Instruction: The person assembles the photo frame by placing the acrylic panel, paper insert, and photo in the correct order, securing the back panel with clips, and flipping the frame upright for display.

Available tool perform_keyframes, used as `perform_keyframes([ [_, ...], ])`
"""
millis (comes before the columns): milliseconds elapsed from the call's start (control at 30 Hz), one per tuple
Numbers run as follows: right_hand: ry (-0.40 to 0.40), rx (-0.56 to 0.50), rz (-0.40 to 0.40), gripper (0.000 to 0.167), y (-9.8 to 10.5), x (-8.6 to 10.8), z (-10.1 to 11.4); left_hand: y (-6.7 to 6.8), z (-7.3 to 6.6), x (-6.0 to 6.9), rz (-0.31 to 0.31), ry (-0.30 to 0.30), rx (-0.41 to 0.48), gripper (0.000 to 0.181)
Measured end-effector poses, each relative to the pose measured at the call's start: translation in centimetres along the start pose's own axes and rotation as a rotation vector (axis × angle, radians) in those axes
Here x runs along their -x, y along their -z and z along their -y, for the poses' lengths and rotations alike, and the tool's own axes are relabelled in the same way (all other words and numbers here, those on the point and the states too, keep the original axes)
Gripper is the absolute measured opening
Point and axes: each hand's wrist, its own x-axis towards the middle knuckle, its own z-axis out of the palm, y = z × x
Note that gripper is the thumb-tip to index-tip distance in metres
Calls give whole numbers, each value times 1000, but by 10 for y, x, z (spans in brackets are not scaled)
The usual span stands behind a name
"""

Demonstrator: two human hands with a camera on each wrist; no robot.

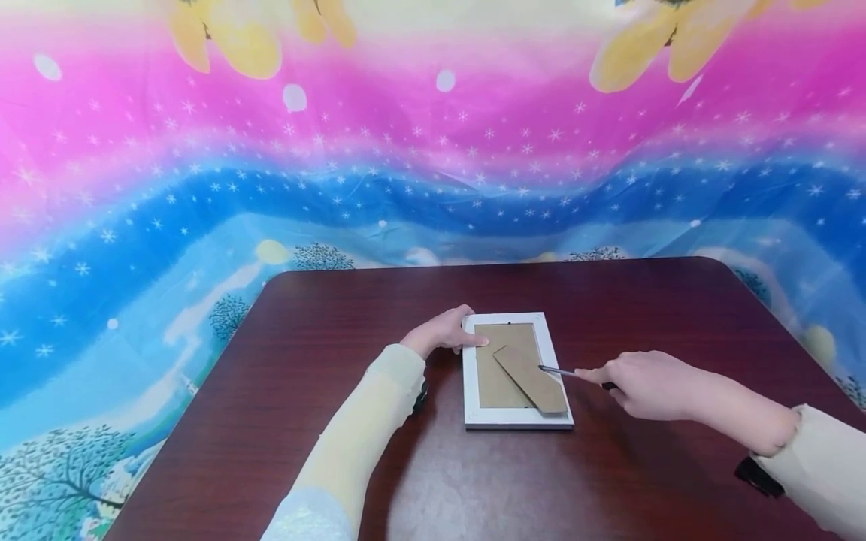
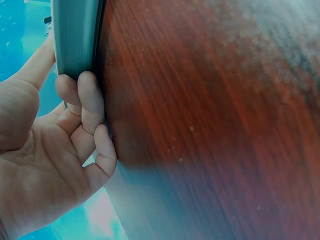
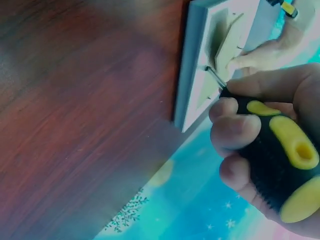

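Left hand (image 1: 445, 330): you pinch the white frame (image 1: 497, 383).
Right hand (image 1: 646, 383): you grip a bumpy screwdriver (image 3: 270, 145).
Frame: rectangle, short of the shiny table's (image 1: 338, 338) far edge.

Left hand (image 1: 440, 330), one; right hand (image 1: 652, 385), one; two hands in all. Picture frame (image 1: 471, 387), one, with one brown backing board (image 1: 495, 383) and one stand leg (image 1: 534, 382). Screwdriver (image 3: 277, 150), one; yellow patches (image 3: 292, 135) showing on its handle, three. Sleeves (image 1: 358, 424), two. Black wrist pieces (image 1: 759, 477), two, one per sleeve. Bench (image 1: 338, 353), one. Printed backdrop (image 1: 406, 143), one.
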Motion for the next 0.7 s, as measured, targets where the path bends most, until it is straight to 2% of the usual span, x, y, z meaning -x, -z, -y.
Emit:
perform_keyframes([
  [67, -12, -7, 16, 48, 1, -1, -1, 0, 0, -1, 2, 1, 2, 64],
  [167, 6, 30, -4, 49, 2, -2, -2, 0, 2, -1, 6, 5, 8, 66],
  [300, 38, 85, -63, 50, -1, 1, -6, -1, 2, -1, 8, 7, 8, 65],
  [533, -8, 66, -118, 47, -1, 5, -15, 0, 1, 0, 10, 8, 8, 67],
  [700, -2, 88, -204, 48, -2, -3, -22, 1, 2, 0, 12, 9, 13, 64],
])
